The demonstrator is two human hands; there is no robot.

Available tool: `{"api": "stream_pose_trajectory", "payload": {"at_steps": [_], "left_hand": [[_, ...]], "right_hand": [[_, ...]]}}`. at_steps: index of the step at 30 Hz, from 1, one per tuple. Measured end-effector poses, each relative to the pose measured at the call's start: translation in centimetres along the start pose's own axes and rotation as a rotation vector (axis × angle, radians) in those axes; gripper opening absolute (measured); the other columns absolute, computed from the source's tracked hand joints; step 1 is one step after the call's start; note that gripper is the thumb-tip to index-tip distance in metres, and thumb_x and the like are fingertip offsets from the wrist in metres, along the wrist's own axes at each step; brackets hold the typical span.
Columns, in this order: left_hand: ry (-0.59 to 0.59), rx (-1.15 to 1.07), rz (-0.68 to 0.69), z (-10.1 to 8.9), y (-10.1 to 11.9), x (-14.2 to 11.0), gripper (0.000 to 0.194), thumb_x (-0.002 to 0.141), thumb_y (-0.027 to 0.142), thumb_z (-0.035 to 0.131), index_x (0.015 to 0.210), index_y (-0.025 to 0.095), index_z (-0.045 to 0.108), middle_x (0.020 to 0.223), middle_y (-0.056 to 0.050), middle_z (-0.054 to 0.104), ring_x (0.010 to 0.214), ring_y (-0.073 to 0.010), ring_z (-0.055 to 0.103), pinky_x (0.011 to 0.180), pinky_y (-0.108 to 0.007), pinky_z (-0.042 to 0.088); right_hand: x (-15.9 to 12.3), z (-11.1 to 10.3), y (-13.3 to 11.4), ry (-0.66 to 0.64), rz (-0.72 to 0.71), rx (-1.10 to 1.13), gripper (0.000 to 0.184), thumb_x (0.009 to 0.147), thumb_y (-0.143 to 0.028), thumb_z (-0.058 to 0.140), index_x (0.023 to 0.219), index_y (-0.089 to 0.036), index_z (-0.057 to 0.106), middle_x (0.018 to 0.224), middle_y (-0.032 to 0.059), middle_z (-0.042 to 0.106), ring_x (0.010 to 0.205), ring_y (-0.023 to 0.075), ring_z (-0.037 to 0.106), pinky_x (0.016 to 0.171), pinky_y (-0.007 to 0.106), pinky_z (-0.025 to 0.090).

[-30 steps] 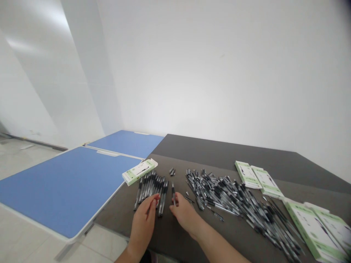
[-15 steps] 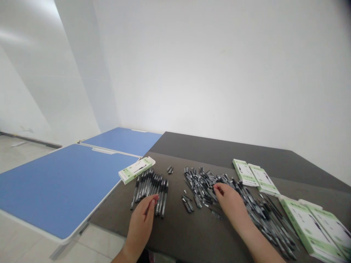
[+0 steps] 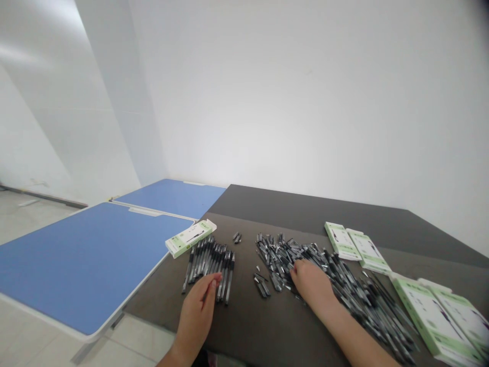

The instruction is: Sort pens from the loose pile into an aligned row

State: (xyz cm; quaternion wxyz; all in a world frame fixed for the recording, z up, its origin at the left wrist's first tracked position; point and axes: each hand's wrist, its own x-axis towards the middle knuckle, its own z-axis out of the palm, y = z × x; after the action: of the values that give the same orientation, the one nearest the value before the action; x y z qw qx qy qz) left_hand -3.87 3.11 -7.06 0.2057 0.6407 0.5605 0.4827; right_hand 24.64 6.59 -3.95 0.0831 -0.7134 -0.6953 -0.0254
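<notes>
My left hand (image 3: 196,311) rests at the near end of a neat row of black gel pens (image 3: 209,267), and a dark pen seems held between its fingers. My right hand (image 3: 309,285) lies on the left side of a loose heap of black pens (image 3: 290,260), its fingertips among them. What the fingers touch is hidden. A small cluster of pens (image 3: 261,285) lies just left of that hand. Several small dark pieces (image 3: 237,237) sit beyond the row.
Pale green and white pen boxes lie on the dark table (image 3: 267,326): one (image 3: 189,238) at the left, a pair (image 3: 355,248) behind the heap, and a pair (image 3: 439,316) at the right. Blue folding tables (image 3: 84,260) stand left, above a tiled floor.
My right hand has moved from beside the pen row onto the heap and slid slightly left across it. My left hand has barely moved.
</notes>
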Motion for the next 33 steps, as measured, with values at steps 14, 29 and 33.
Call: {"api": "stream_pose_trajectory", "payload": {"at_steps": [14,29,33], "left_hand": [[-0.036,0.127,0.092,0.0,0.6,-0.1,0.026,0.087,0.032,0.043,0.1,0.021,0.063,0.102,-0.007,0.067,0.097,-0.0209,0.061,0.091,-0.037,0.047],[-0.087,-0.107,0.064,5.5,7.1,0.7,0.019,0.086,0.033,0.047,0.091,0.02,0.061,0.092,-0.005,0.066,0.086,-0.0185,0.061,0.079,-0.032,0.048],[-0.101,-0.155,0.068,7.0,8.5,2.8,0.019,0.086,0.032,0.047,0.091,0.02,0.061,0.09,-0.005,0.066,0.084,-0.0182,0.06,0.078,-0.031,0.047]], "right_hand": [[1.0,-3.6,0.5,-0.007,0.12,0.379,0.026,0.081,-0.026,0.041,0.066,-0.021,0.061,0.065,0.0028,0.066,0.063,0.0165,0.06,0.056,0.024,0.033],[-0.2,-0.4,0.4,-0.055,0.095,0.1,0.018,0.083,-0.027,0.049,0.081,-0.018,0.064,0.087,0.008,0.067,0.081,0.0204,0.063,0.064,0.025,0.037],[-0.3,0.2,-0.2,-0.07,0.095,0.052,0.02,0.085,-0.024,0.046,0.082,-0.016,0.064,0.087,0.0102,0.068,0.081,0.0216,0.064,0.062,0.026,0.039]]}}
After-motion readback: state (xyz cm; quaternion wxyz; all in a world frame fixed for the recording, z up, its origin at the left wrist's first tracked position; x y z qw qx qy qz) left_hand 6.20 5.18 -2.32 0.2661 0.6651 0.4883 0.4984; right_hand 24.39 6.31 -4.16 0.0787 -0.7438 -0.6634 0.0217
